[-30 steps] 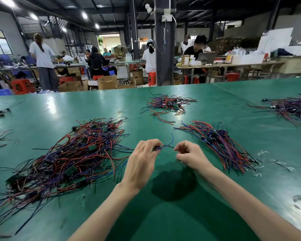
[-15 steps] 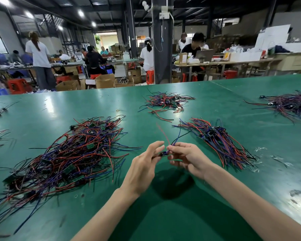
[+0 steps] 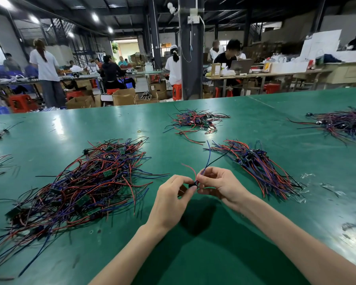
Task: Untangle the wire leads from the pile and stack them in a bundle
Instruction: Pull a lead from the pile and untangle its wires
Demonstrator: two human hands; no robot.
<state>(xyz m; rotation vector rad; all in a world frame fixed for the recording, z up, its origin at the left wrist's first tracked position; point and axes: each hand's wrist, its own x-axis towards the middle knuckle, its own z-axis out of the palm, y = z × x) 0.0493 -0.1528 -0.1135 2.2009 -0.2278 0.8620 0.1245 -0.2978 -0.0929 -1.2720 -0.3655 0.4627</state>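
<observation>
Centre frame, above green tabletop [image 3: 214,254], left hand [image 3: 173,194] and right hand [image 3: 220,186], each grip pinching one wire lead [image 3: 193,184] at its black connector, red, blue and black strands pointing up-frame, tangled pile [image 3: 86,182] left, aligned bundle [image 3: 261,169] right

A factory assembly hall: long green worktop [image 3: 224,120] strewn with wire piles [image 3: 80,186], far benches [image 3: 275,74] with workers [image 3: 46,73], cardboard boxes [image 3: 123,96], steel roof.

on the table [image 3: 193,254] the tangled pile [image 3: 78,188] lies to the left, the bundle [image 3: 259,167] to the right. between them, nearer the person, the left hand [image 3: 171,200] and right hand [image 3: 220,186] meet on one wire lead [image 3: 209,159]. behind these lies a smaller heap [image 3: 195,122]; another heap [image 3: 343,124] lies at the far right
</observation>
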